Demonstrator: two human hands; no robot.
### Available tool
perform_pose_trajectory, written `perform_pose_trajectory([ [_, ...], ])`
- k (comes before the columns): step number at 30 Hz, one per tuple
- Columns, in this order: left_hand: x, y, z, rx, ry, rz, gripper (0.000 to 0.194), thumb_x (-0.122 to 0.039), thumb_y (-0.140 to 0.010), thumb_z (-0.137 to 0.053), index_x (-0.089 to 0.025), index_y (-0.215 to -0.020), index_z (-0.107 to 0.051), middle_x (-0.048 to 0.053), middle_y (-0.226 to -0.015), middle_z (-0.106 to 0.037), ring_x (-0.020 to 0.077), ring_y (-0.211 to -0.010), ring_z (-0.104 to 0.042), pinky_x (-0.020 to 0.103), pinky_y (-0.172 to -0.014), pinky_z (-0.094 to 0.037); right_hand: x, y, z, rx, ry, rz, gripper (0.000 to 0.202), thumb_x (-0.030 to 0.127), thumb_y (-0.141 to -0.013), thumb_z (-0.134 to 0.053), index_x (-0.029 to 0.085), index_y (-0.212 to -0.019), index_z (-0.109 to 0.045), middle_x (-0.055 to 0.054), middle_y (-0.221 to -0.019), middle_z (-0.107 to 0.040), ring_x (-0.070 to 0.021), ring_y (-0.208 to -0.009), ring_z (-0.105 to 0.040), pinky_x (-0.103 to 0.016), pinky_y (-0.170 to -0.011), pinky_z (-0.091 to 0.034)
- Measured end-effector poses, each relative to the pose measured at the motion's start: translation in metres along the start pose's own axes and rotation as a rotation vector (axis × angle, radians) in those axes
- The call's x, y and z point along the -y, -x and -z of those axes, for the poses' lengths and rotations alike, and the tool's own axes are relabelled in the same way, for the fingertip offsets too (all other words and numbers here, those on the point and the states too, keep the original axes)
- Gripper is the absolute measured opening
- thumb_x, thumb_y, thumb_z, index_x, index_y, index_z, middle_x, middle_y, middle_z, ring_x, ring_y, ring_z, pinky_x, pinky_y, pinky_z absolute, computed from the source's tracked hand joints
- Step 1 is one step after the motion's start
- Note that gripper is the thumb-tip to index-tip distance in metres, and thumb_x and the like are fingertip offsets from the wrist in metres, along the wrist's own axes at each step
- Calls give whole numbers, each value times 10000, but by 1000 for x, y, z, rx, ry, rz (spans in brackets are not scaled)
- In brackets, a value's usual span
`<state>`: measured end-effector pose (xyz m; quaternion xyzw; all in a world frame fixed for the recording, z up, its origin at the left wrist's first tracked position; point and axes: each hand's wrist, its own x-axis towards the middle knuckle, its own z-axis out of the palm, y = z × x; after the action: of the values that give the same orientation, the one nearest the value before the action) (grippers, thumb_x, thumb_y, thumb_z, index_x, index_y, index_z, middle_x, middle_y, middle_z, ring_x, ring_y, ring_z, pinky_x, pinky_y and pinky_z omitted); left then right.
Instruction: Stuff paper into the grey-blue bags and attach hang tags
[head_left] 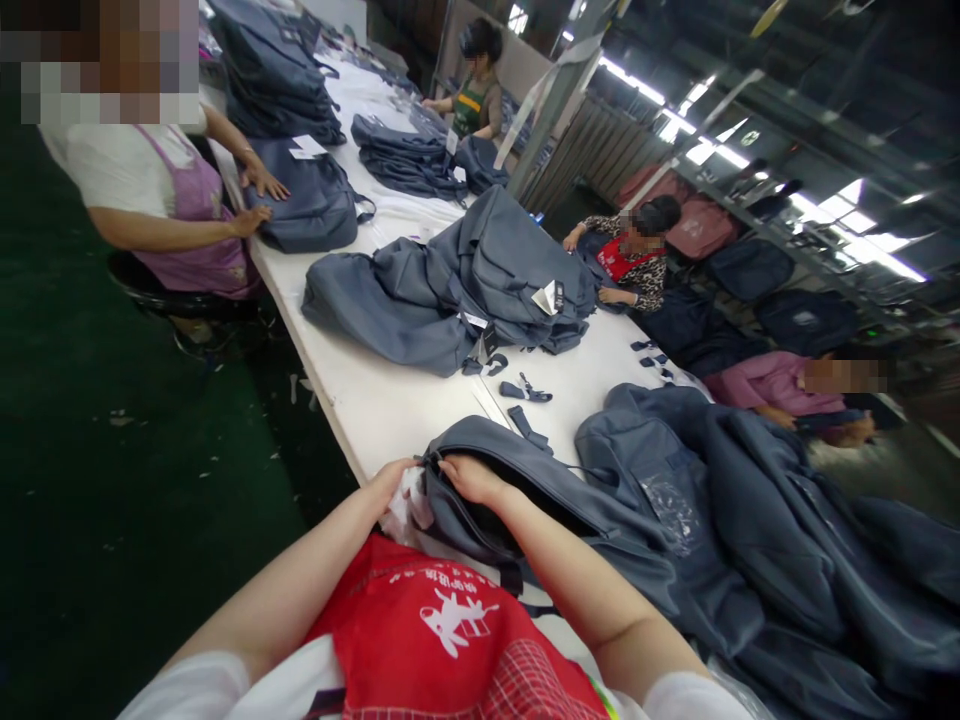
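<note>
A dark blue-grey bag (480,437) lies at the table's near edge, its long zip opening gaping. My left hand (395,482) is closed on the bag's left end, beside some crumpled clear plastic (409,505). Just inside the opening, at that same end, my right hand (471,478) pinches the zip edge, its fingertips partly hidden. Both hands are close together. A short dark strap piece (529,428) lies on the table just beyond the bag.
More blue-grey bags (787,540) are heaped at right, and another pile (480,270) lies ahead on the white table (375,400). Small strap bundles (526,388) lie between. One co-worker (172,200) presses a bag at left; others work across the table.
</note>
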<state>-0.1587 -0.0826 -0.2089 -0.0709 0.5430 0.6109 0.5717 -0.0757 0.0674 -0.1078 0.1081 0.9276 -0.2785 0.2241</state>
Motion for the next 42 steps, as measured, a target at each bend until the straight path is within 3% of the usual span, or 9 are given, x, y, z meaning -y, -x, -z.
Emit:
perform_pose_trajectory([
  [8, -6, -8, -4, -204, -222, -244, 266, -416, -678, -660, -164, -752, -615, -2, -576, -620, 176, -563, -585, 285, -564, -457, -16, -5, -6, 52, 63, -80, 408, 332, -985, -326, 130, -882, -666, -117, -886, -683, -183, -740, -598, -285, -666, -412],
  [15, -10, 5, -5, -406, -607, -462, 137, -302, -691, -647, -178, -746, -666, 51, -784, -664, 225, -836, -599, 334, -807, -436, -8, 12, 4, -36, 24, 62, 383, 337, -992, -313, 153, -874, -628, -80, -884, -666, -164, -782, -588, -265, -730, -421],
  [22, -11, 27, -24, -401, -909, -626, 128, -220, -764, -569, -181, -783, -689, 81, -895, -639, 227, -917, -585, 332, -884, -424, 11, -16, 8, 110, 139, 84, 386, 314, -998, -291, 142, -956, -634, -91, -948, -689, -170, -841, -610, -267, -780, -440],
  [29, -8, 28, -18, -415, -1027, -655, 144, -255, -796, -573, -180, -825, -693, 79, -890, -645, 225, -917, -603, 324, -884, -443, 17, -36, 1, 248, 241, -17, 322, 288, -942, -428, 108, -916, -693, -152, -995, -702, -239, -897, -647, -321, -827, -467],
  [31, -13, 28, -11, -395, -1053, -665, 143, -277, -794, -592, -180, -828, -691, 77, -900, -653, 224, -931, -607, 316, -891, -446, 20, -20, 8, 220, 230, -35, 350, 330, -953, -398, 125, -1053, -663, -145, -1098, -678, -240, -983, -631, -324, -872, -455],
  [34, -31, 35, -5, -383, -1085, -704, 203, -335, -813, -579, -183, -898, -684, 83, -970, -659, 232, -978, -602, 320, -915, -444, 21, 28, 31, -18, 207, -21, 474, 417, -942, -411, 121, -1301, -501, -158, -1271, -585, -254, -1140, -558, -349, -971, -399],
  [36, -45, 46, -8, -403, -1085, -795, 235, -356, -845, -533, -194, -941, -674, 76, -993, -662, 227, -984, -603, 315, -915, -444, 16, 70, 45, -163, 212, -1, 499, 432, -935, -426, 111, -1311, -487, -163, -1265, -583, -254, -1154, -545, -347, -989, -378],
  [39, -65, 65, -30, -332, -1076, -999, 236, -353, -877, -494, -200, -914, -670, 58, -948, -676, 203, -936, -616, 291, -887, -456, 1, 131, 54, -193, 239, -67, 402, 416, -942, -420, 119, -1114, -630, -150, -1071, -668, -246, -1024, -602, -341, -923, -408],
  [42, -73, 80, -70, -116, -1115, -1140, 213, -340, -885, -504, -203, -897, -666, 52, -928, -684, 187, -910, -621, 288, -868, -468, -16, 176, 46, -290, 245, -155, 414, 443, -946, -408, 127, -1017, -665, -135, -955, -683, -237, -956, -609, -370, -929, -398],
])
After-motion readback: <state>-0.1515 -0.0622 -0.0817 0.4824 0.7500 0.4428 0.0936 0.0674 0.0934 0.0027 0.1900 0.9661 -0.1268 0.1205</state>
